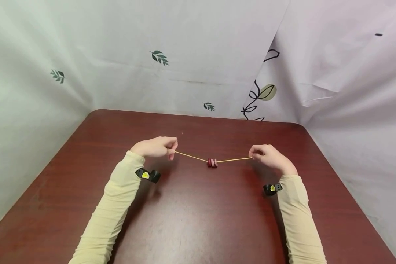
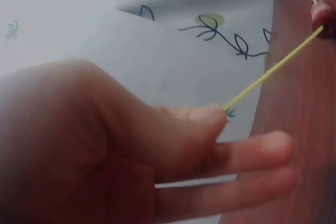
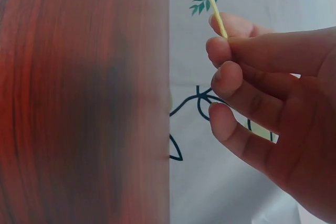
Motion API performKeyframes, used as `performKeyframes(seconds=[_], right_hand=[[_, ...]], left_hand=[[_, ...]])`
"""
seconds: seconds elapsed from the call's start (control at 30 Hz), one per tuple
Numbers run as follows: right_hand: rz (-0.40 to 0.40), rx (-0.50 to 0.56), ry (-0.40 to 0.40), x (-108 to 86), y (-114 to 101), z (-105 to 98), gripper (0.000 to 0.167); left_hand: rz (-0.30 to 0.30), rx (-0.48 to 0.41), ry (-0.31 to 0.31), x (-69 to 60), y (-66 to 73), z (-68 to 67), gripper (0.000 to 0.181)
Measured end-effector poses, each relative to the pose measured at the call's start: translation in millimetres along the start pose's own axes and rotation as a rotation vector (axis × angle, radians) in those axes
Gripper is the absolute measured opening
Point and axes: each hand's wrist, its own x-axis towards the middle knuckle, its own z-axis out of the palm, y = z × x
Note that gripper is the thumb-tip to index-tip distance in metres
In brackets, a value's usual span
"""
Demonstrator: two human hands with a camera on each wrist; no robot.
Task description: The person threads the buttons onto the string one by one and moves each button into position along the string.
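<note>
A yellow string (image 1: 191, 157) runs between the two hands and sags slightly in the middle. Several dark red and pink discs or beads (image 1: 212, 162) hang together on it near its midpoint; in the left wrist view this cluster (image 2: 323, 18) shows at the upper right. My left hand (image 1: 158, 147) pinches one end of the string between thumb and forefinger, the other fingers stretched out below. On the other side, my right hand (image 1: 268, 156) pinches the opposite end between thumb and fingertips, as the right wrist view also shows with the string (image 3: 214, 4) rising from the fingers.
A dark red-brown wooden table (image 1: 191, 220) lies beneath both arms. White cloth (image 1: 118, 55) printed with leaves hangs behind the table and along its sides. A small black wrist camera (image 1: 148, 175) is strapped to the left sleeve and another camera (image 1: 272, 189) to the right.
</note>
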Motion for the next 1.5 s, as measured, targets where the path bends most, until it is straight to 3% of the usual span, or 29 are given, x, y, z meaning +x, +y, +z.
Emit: performKeyframes(seconds=[0.2,0.47,0.73,0.87,1.2,1.5], right_hand=[[-0.021,0.006,-0.048,3.3,0.3,5.1,0.017],[-0.023,0.013,-0.078,6.3,-1.8,8.6,0.015],[-0.04,0.05,-0.12,11.0,-7.2,16.6,0.013],[-0.047,0.067,-0.151,12.9,-7.9,21.9,0.014],[-0.037,0.065,-0.201,17.3,-6.8,24.3,0.011],[0.0,0.066,-0.261,8.2,2.5,14.8,0.013]], left_hand=[[-0.039,-0.065,-0.062,2.6,-7.8,3.9,0.014],[-0.152,-0.011,-0.084,5.2,-11.4,6.0,0.013],[-0.238,0.011,-0.242,10.7,-13.7,11.4,0.011],[-0.258,0.03,-0.273,11.0,-15.2,13.5,0.011],[-0.319,0.045,-0.267,10.3,-20.4,12.1,0.009],[-0.335,0.067,-0.184,7.4,-26.5,13.5,0.008]])
